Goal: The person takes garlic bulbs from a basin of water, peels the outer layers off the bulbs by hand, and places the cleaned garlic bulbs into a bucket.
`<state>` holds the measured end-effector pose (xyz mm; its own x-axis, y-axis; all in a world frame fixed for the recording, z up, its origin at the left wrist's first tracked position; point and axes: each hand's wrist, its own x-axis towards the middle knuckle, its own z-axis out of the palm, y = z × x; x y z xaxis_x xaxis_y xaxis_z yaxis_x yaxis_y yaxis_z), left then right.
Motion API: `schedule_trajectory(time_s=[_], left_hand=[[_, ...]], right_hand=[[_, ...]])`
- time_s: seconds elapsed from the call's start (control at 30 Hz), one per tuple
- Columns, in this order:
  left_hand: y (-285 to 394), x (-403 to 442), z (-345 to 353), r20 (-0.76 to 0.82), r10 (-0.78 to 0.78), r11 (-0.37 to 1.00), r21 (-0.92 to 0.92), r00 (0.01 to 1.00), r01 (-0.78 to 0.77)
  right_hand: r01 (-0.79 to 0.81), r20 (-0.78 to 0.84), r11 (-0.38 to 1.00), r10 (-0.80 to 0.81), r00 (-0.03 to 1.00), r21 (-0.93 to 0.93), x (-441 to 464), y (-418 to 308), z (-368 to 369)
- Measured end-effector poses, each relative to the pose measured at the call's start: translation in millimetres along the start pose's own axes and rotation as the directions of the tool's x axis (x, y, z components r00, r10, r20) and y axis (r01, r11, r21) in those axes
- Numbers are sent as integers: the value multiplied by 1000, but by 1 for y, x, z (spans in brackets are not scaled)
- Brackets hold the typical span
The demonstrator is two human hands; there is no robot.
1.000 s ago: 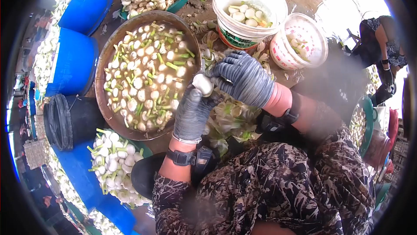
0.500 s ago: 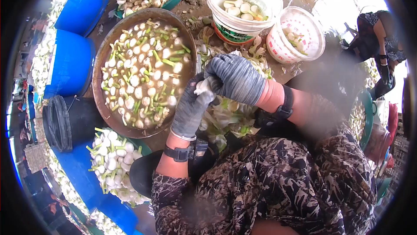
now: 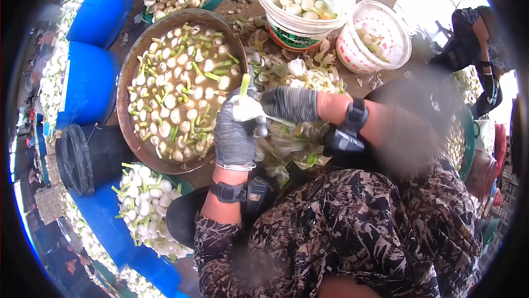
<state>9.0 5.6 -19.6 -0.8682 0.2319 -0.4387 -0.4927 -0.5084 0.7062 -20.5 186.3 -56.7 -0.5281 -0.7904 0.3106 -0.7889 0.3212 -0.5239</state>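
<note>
A white bulb (image 3: 246, 109) with a short green stem pointing up is gripped in my gloved left hand (image 3: 234, 135), beside the rim of the round metal basin (image 3: 128, 72). My gloved right hand (image 3: 291, 104) is closed just right of the bulb, pinching a pale strip that stretches from it. Many bulbs with cut green stems (image 3: 171, 99) float in brown water in the basin. Loose peeled skins (image 3: 295, 146) lie below and behind my hands.
Beyond my hands stand a white bucket (image 3: 303, 25) and a smaller red-printed bucket (image 3: 352, 50), both holding bulbs. Blue tubs (image 3: 88, 80), a black bucket (image 3: 74, 160) and a bulb pile (image 3: 146, 204) are at left. Another person's arm (image 3: 483, 44) shows at far right.
My right hand has moved from on top of the bulb to its right side, drawing out a pale strip. The bulb, earlier mostly covered, now shows its green stem.
</note>
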Motion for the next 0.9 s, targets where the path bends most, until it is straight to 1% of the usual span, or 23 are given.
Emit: schedule_trajectory(time_s=[0.03, 0.07, 0.1, 0.13, 0.17, 0.2, 0.23, 0.27, 0.33, 0.4, 0.43, 0.47, 0.53, 0.57, 0.6, 0.63, 0.67, 0.7, 0.77, 0.8, 0.83, 0.87, 0.9], left_hand=[[-3, 5, -9, 109, -65, 989, -129, 992, 79], [-2, 7, -11, 227, -114, 955, -245, 967, 170], [-4, 6, -9, 180, -118, 955, -248, 977, 161], [-6, 5, -8, 191, -122, 955, -245, 974, 168], [-8, 3, -9, 86, -119, 969, -205, 989, 134], [-11, 4, -8, -8, -115, 980, -163, 993, 112], [-14, 7, -10, 10, -109, 976, -190, 994, 109], [-14, 10, -10, 56, -51, 987, -153, 997, 59], [-10, 10, -5, 18, -48, 995, -91, 999, 50], [-13, 6, 6, -15, 75, 989, 130, 997, -73], [-16, 6, 7, 85, 97, 964, 242, 992, -114], [-19, 9, 5, 167, 37, 969, 236, 985, -77], [-33, 4, 3, 59, 53, 914, 399, 997, -72], [-36, 6, 1, 107, 81, 846, 519, 991, -125], [-26, 1, 2, 71, 15, 859, 510, 997, -49], [-16, -5, 3, 34, -52, 866, 498, 998, 28], [-15, -1, 13, 90, -75, 734, 679, 993, -6], [-19, 7, 3, 292, 54, 552, 788, 955, -272], [-33, 7, -4, 251, -93, 759, 644, 964, -94], [-34, 3, -7, 246, -250, 858, 504, 936, 96], [-37, 1, -10, 240, -332, 818, 556, 912, 151], [-39, 0, -13, 233, -415, 769, 606, 880, 203], [-35, -5, -12, 225, -407, 778, 592, 885, 207]], right_hand=[[-472, 150, 734, 462, 874, 489, 0, -15, 4], [-468, 152, 739, 456, 877, 485, 5, -17, -3], [-545, 183, 780, 513, 839, 308, 5, -17, -10], [-607, 194, 786, 581, 790, 116, 4, -17, -16], [-627, 242, 779, 609, 755, -6, 4, -16, -24], [-648, 280, 761, 630, 724, -35, 3, -17, -31], [-671, 252, 741, 652, 715, -13, 1, -18, -35], [-693, 222, 721, 675, 704, 8, -1, -19, -37], [-663, 48, 740, 663, 748, 114, -8, -20, -37], [-554, -42, 662, 660, 750, 505, -8, -26, -45], [-335, -139, 607, 600, 788, 721, -7, -22, -39], [-376, -123, 639, 596, 793, 671, -6, -29, -51], [-472, -96, 678, 621, 778, 564, -2, -35, -54], [-541, -64, 655, 665, 744, 527, -2, -40, -63], [-599, -22, 632, 697, 717, 491, 1, -44, -68], [-509, -46, 746, 581, 813, 429, 14, -46, -58], [-585, -157, 724, 667, 728, 366, -5, -42, -70], [-474, -276, 801, 579, 767, 366, -17, -25, -63], [-513, -505, 716, 698, 508, 473, -48, 17, -75], [-565, -528, 606, 787, 321, 560, -57, 20, -106], [-688, -676, 657, 660, 328, 308, -79, 36, -128], [-904, -659, 409, 716, 232, 126, -90, 36, -156], [-950, -700, 298, 659, 276, -94, -142, 89, -174]])
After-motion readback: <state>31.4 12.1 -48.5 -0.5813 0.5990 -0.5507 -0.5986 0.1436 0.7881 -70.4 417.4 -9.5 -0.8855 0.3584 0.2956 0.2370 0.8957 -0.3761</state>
